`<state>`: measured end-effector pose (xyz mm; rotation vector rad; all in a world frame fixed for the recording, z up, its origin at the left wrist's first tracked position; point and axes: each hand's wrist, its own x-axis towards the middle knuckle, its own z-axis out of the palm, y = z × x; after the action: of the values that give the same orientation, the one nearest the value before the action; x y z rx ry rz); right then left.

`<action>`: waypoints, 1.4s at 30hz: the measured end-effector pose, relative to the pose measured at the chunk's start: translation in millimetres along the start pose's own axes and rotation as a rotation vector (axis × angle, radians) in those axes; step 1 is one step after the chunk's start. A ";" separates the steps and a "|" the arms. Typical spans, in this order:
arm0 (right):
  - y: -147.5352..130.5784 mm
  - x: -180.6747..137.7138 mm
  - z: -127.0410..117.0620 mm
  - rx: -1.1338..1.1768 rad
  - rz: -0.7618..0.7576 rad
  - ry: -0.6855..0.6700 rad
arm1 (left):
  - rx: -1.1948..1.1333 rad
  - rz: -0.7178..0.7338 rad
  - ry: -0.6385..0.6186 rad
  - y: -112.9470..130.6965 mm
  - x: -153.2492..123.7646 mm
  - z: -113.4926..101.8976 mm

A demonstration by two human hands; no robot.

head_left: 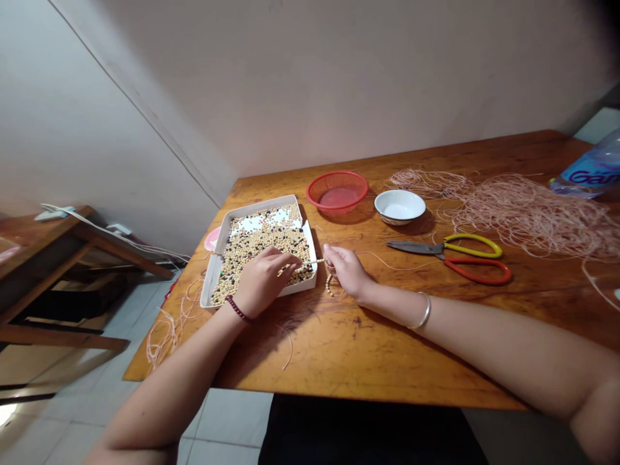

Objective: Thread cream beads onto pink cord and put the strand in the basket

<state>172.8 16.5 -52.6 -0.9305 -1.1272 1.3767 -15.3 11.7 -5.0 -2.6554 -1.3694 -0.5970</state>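
bead strand [314,261] stretches sideways over right wall of tray [311,245]; right hand [347,268] pinched tight on its right part, left hand [264,278] half-curled at left end, hold unclear; both equally near.

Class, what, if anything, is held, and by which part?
The right hand pinches a string of small round beige beads partway along, beads showing either side; whether the left hand grips it cannot be told.
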 end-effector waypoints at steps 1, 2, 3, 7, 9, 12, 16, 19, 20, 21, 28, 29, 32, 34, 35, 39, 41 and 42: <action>0.0 -0.3 0.0 -0.003 -0.004 -0.003 | -0.003 0.004 0.002 0.1 0.2 -0.1; 0.2 -0.6 0.0 -0.009 -0.010 -0.005 | -0.005 0.007 0.006 0.3 0.3 -0.3; 0.5 -0.9 0.1 -0.017 -0.016 -0.008 | -0.006 0.010 0.010 0.6 0.5 -0.4; 3.1 -1.7 -0.1 -0.049 -0.035 -0.011 | -0.003 0.014 0.016 1.1 0.4 -0.4; 4.4 -1.7 -0.2 -0.059 -0.036 -0.008 | -0.001 0.010 0.017 0.9 0.0 -0.2; 5.2 -1.6 -0.2 -0.068 -0.035 -0.002 | 0.001 0.006 0.018 0.9 -0.5 -0.2; 4.8 -1.8 -0.2 -0.062 -0.032 -0.004 | -0.006 0.015 0.003 1.2 -0.5 -1.0; 4.4 -2.0 -0.4 -0.053 -0.032 -0.003 | -0.008 0.021 -0.006 0.8 -0.4 -1.1; 4.3 -2.1 -0.5 -0.051 -0.034 -0.002 | -0.006 0.023 -0.009 0.5 -0.5 -1.0; 4.1 -2.2 -0.5 -0.051 -0.036 -0.002 | -0.003 0.026 -0.011 0.2 -0.5 -1.0; 2.2 -1.7 0.1 -0.051 -0.041 0.012 | 0.020 0.049 -0.005 -1.2 -0.5 -1.1; 2.2 -1.6 0.2 -0.048 -0.041 0.011 | 0.023 0.051 -0.006 -1.3 -0.5 -1.0; 2.5 -1.6 0.2 -0.044 -0.030 0.008 | 0.032 0.048 -0.009 -1.5 -0.6 -0.9; 2.6 -1.7 0.0 -0.037 -0.023 0.014 | 0.033 0.046 -0.017 -1.4 -0.4 -1.2; 2.5 -1.8 -0.1 -0.032 -0.022 0.020 | 0.033 0.047 -0.022 -1.4 -0.2 -1.6; 1.7 -2.2 -0.2 -0.023 -0.004 0.028 | 0.030 0.054 -0.045 -2.0 0.1 -3.1; 1.4 -2.5 -0.2 -0.012 0.022 0.030 | 0.034 0.061 -0.052 -2.6 -0.7 -3.4; 1.4 -2.7 -0.2 -0.004 0.037 0.034 | 0.034 0.064 -0.050 -2.9 -1.4 -3.4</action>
<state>173.0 13.9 -54.2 -0.9786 -1.0926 1.3838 -19.3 11.5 -2.7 -2.6930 -1.2894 -0.4984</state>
